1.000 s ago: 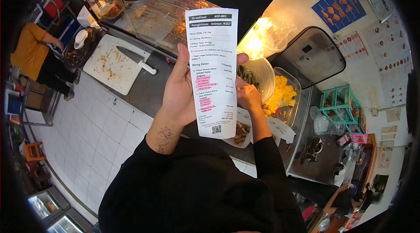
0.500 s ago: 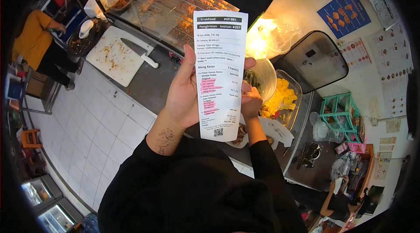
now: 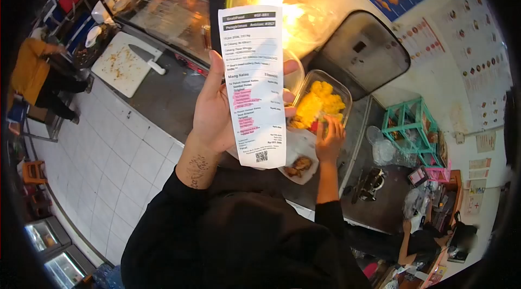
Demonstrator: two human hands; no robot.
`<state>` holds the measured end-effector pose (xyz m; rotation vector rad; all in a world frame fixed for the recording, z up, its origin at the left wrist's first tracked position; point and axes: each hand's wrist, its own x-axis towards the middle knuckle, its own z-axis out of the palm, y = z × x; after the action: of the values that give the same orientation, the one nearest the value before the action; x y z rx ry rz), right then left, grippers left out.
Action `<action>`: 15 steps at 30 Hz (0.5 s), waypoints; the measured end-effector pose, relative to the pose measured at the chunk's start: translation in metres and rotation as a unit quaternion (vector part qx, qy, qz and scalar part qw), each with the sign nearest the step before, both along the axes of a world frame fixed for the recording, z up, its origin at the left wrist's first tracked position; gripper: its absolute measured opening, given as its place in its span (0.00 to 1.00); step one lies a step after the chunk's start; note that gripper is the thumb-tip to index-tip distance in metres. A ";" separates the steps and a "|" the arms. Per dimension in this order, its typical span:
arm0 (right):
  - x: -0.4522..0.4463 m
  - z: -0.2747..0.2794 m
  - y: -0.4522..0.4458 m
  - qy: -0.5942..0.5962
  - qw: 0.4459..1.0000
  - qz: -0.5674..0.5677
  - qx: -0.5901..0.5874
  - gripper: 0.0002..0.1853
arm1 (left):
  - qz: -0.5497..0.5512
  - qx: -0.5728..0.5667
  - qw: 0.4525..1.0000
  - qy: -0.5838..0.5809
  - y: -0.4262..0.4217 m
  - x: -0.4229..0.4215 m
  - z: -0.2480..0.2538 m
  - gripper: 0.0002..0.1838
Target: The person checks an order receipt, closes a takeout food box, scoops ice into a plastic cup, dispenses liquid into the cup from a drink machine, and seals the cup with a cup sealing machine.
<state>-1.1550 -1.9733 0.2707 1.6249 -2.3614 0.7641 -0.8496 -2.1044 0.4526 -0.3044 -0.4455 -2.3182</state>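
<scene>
My left hand (image 3: 210, 121) is closed on a long paper receipt (image 3: 253, 85), its thumb along the left edge and fingertips showing past the right. Black print and pink highlighter marks cover the paper, with a QR code at the bottom. My right hand (image 3: 330, 141) has its fingers stretched out at the near edge of a clear container (image 3: 347, 85) of yellow food pieces (image 3: 324, 102). Something red lies among the food by the fingertips. Below, a white paper takeout box (image 3: 293, 141) holds brown pieces of food (image 3: 298, 167). The receipt hides part of this box.
A knife (image 3: 144, 57) lies on a white cutting board (image 3: 116, 72) left of a glass display case (image 3: 163, 12). A dark-rimmed lid (image 3: 362, 53) leans at the wall near a green rack (image 3: 410, 126). One person (image 3: 43, 72) stands at far left, another (image 3: 420, 243) at lower right.
My right hand has come out from behind the receipt to the container of yellow food. The receipt has shifted left in view, and more of the takeout box shows.
</scene>
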 end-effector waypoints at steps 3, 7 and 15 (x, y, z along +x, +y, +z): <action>-0.058 -0.036 0.089 -0.059 0.992 0.045 0.100 0.16 | -0.018 0.005 1.000 0.004 0.029 -0.042 -0.007 0.41; -0.037 -0.044 0.160 -0.088 0.982 0.148 0.071 0.19 | -0.044 0.022 0.999 -0.008 0.075 -0.089 -0.011 0.40; -0.003 -0.101 0.222 -0.105 0.966 0.160 0.175 0.19 | -0.065 0.045 0.997 -0.023 0.151 -0.147 -0.012 0.41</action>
<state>-1.1580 -1.7512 0.1694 2.2137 -2.5235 0.6197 -0.9969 -1.9538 0.4406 -0.2422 -0.3524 -2.4685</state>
